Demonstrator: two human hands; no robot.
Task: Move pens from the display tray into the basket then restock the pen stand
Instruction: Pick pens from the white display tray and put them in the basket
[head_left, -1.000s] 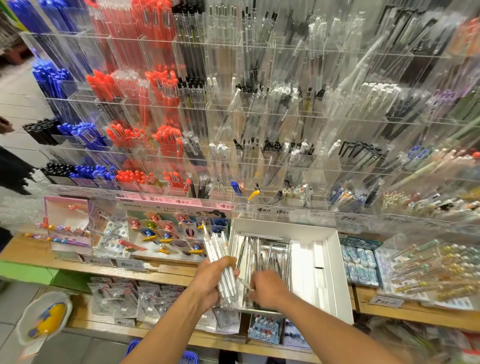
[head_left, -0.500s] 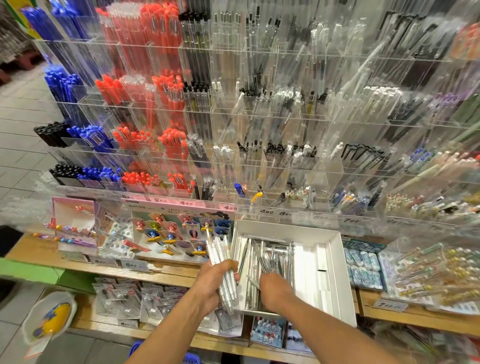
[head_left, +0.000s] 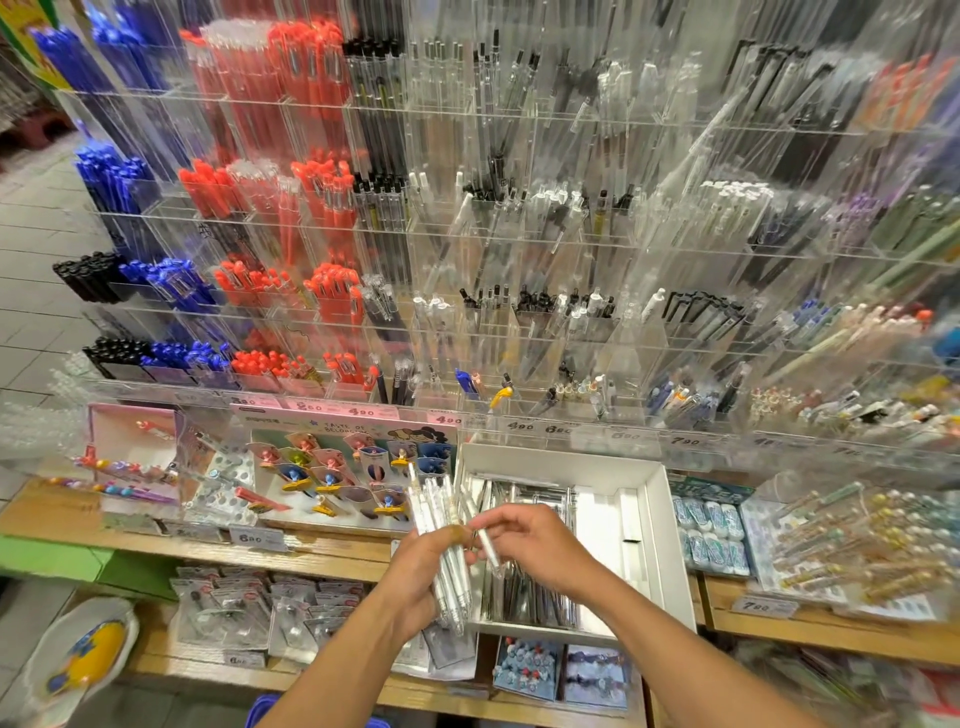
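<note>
Gripping a bundle of clear pens (head_left: 445, 551) upright, the left hand (head_left: 423, 574) curls its fingers round them; the right hand (head_left: 540, 545) pinches one pen (head_left: 487, 545) above the white tray (head_left: 667, 525).

Clear pens (head_left: 524, 597) lie lengthwise in the white tray (head_left: 665, 545); more stand bunched (head_left: 441, 535) alongside.

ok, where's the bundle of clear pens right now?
Head view, lower centre: the bundle of clear pens stands upright in the left hand, just left of the white tray, with the right hand bringing one more pen to it.
</note>
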